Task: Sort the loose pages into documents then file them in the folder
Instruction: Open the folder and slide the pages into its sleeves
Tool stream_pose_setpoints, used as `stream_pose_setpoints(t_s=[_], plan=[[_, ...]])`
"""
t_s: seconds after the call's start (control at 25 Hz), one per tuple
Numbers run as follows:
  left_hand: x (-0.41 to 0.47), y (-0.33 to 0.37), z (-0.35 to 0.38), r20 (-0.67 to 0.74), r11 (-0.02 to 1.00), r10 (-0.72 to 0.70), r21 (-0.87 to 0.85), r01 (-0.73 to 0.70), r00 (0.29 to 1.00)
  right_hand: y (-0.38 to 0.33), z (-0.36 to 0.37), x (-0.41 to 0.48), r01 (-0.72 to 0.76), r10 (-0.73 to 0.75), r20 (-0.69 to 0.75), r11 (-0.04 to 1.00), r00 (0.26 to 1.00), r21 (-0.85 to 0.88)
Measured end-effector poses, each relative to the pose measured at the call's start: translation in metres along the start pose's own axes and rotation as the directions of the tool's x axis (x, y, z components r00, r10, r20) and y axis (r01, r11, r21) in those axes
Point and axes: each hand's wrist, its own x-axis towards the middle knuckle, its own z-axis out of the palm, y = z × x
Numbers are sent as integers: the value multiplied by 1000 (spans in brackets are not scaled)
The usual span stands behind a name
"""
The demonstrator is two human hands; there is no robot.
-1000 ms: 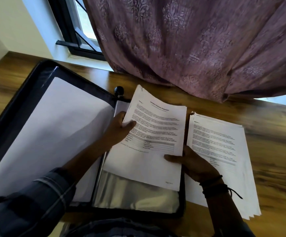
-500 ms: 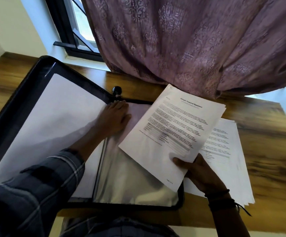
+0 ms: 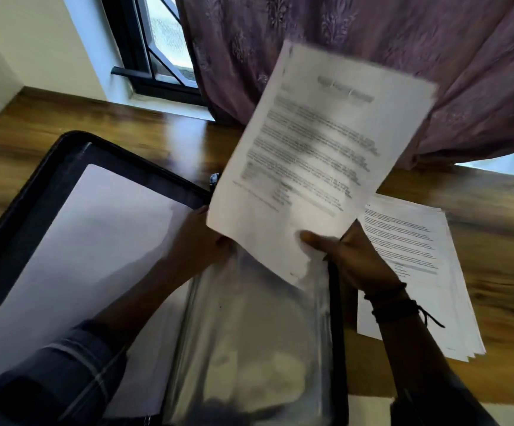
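A black folder (image 3: 34, 186) lies open on the wooden desk, with a white sheet in its left half and clear plastic sleeves (image 3: 249, 333) in its right half. My right hand (image 3: 351, 256) pinches the lower edge of a printed document (image 3: 320, 155) and holds it tilted in the air above the folder's right side. My left hand (image 3: 197, 241) rests at the top of the plastic sleeves near the spine; its fingers are partly hidden behind the raised document. A stack of loose printed pages (image 3: 418, 272) lies on the desk to the right of the folder.
A purple curtain (image 3: 403, 56) hangs at the back of the desk (image 3: 495, 241), close behind the raised document. A black-framed window (image 3: 145, 41) is at the back left. A small dark knob (image 3: 214, 178) sits by the folder's top spine.
My right hand has lifted the printed document off the folder's right half and up to the right. My left hand let go of it and moved to the sleeves by the spine.
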Motion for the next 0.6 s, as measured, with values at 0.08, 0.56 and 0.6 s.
stream_pose_setpoints(t_s=[0.08,0.56,0.6], plan=[[8,-1,-1,-7,996,89,5,-89,996,-9,-1,30,-2,-27,-182,988,983,-157],[36,15,-13,68,990,100,-107,-93,993,-16,59,128,86,-77,-57,982,995,170],[34,16,-14,46,991,80,-112,-75,996,-13,58,128,71,-71,-6,985,997,158]])
